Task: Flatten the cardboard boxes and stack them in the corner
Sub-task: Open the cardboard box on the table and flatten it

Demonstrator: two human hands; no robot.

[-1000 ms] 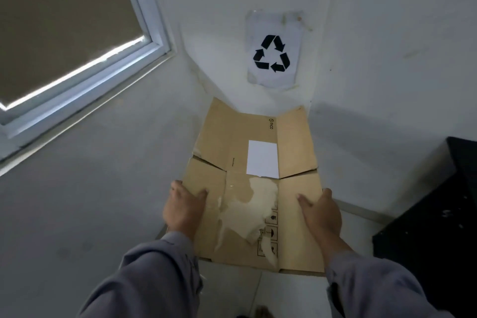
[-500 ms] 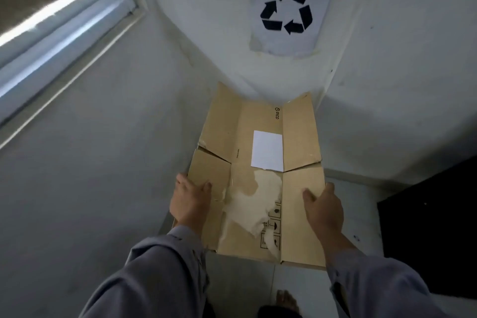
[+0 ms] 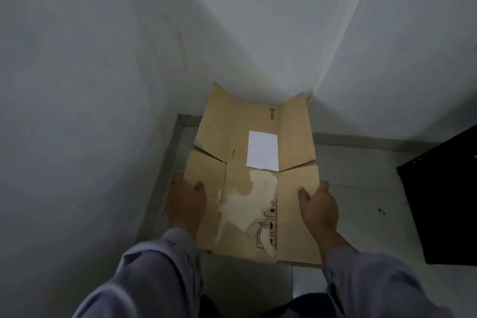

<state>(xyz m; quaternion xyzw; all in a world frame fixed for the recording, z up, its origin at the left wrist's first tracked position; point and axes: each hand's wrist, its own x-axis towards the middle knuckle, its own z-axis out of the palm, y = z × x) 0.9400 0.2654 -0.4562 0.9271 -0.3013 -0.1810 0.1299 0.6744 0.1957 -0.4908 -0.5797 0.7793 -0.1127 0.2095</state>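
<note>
Down in the corner where the two white walls (image 3: pixel 258 20) meet, a flattened cardboard box (image 3: pixel 251 152) is held out over the floor (image 3: pixel 356 188). The left hand (image 3: pixel 184 204) has its grip clamped on the box's left edge, thumb lying on top of the cardboard and the other fingers tucked beneath. The right hand (image 3: pixel 318 208) grasps the right edge the same way, thumb on top. Both arms wear grey sleeves (image 3: pixel 144 273). The far flaps of the box bend upward against the walls, so the far end touches the corner while the near end hangs above the floor tiles; whether any part rests on the floor cannot be told. A white label (image 3: pixel 262 150) sits near the middle of the panel, with a pale torn patch (image 3: pixel 247 209) just below it and small printed handling symbols (image 3: pixel 269 226) beside the tear. A dark object (image 3: pixel 444 204) stands off to the right, well apart from the box.
</note>
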